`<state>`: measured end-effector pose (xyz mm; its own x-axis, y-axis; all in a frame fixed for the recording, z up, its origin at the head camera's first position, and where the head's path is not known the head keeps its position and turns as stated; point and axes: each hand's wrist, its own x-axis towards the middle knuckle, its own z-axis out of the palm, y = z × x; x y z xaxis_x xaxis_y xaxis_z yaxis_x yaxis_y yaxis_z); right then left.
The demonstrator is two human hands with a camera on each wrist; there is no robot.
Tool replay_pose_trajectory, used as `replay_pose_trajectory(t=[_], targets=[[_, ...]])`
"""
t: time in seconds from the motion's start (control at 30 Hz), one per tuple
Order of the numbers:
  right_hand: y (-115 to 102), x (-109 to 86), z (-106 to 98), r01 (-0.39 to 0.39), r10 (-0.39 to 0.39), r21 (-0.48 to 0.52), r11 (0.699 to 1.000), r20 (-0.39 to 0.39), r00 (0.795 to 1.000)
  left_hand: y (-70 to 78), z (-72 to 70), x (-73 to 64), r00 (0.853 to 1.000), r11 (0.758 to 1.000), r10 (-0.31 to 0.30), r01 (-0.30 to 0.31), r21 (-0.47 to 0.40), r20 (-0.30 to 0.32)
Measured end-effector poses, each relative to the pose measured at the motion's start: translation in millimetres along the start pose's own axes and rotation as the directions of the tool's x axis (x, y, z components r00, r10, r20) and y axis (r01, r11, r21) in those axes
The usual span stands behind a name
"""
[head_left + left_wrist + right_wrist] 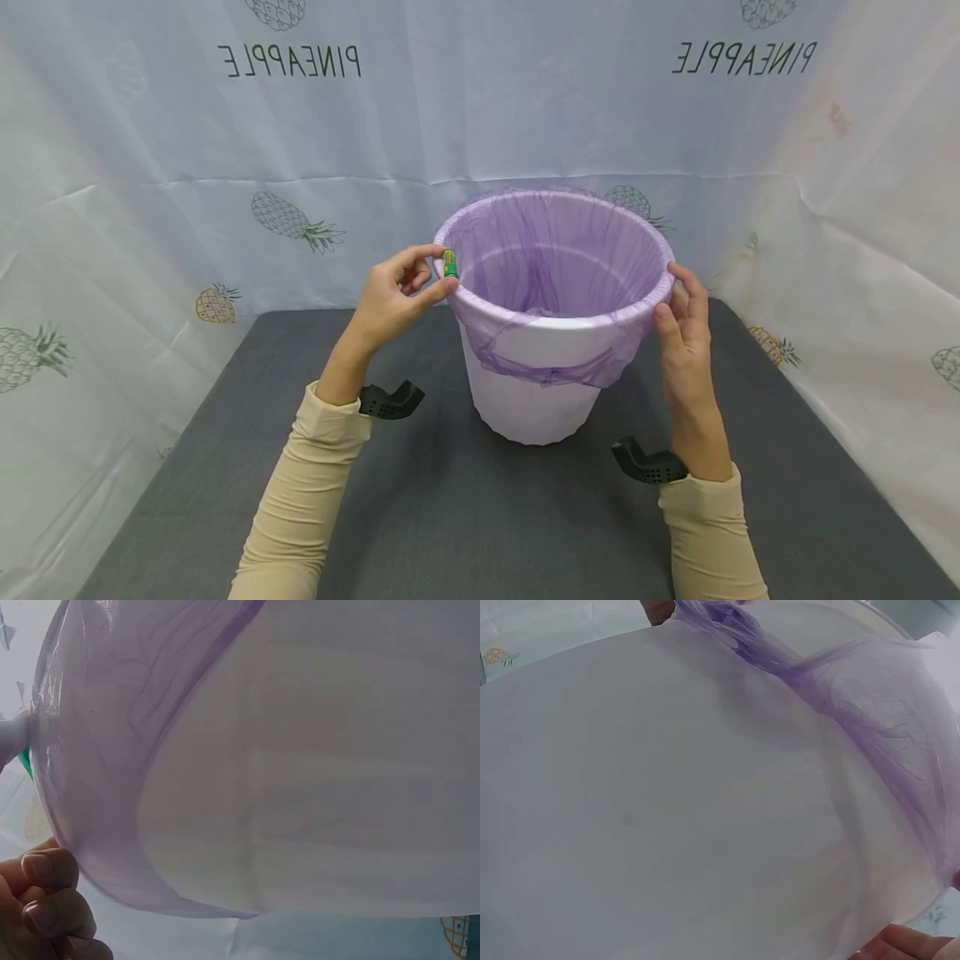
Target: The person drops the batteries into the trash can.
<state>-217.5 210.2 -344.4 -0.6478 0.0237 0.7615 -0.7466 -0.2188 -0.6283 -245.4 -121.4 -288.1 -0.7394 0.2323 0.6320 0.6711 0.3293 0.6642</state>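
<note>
A white trash can point(525, 392) stands on the dark table, lined with a thin purple trash bag point(540, 367) folded over its rim. My left hand point(401, 287) is at the rim's left side; its thumb and index finger pinch a small green and yellow cylinder point(450, 263), like a battery, from its two ends. The other left fingers curl beside the can, as the left wrist view shows. On the opposite side, my right hand point(686, 333) grips the rim and bag edge between thumb and fingers. The right wrist view mostly shows the can's wall point(667, 787).
A dark grey tabletop point(480, 517) lies under the can. White cloth point(480, 100) printed with pineapples hangs behind and at both sides. Black wrist mounts point(390, 402) sit on both forearms.
</note>
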Motion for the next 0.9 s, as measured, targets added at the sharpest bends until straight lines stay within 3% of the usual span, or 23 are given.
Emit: replay_pose_trajectory(t=[0.27, 0.47, 0.67, 0.9], targets=[[-0.7, 0.3, 0.0, -0.008, 0.008, 0.012, 1.000, -0.006, 1.000, -2.1, 1.1, -2.9, 0.998, 0.998, 0.062, -0.062, -0.008, -0.006], [-2.4, 0.6, -2.6, -0.015, 0.015, 0.023, 1.000, -0.006, 1.000, -5.6, -1.4, -16.2, 0.991, 0.994, 0.105, -0.108, -0.025, -0.082], [-2.1, 0.1, -4.9, -0.004, 0.004, 0.019, 1.000, 0.000, 1.000, -20.1, -6.3, -32.7, 0.985, 0.997, 0.070, -0.076, -0.026, -0.161], [2.5, -0.2, 7.9, 0.004, -0.004, -0.083, 0.997, -0.002, 1.000, -37.2, -9.3, -53.4, 0.972, 1.000, -0.015, 0.008, -0.030, -0.233]])
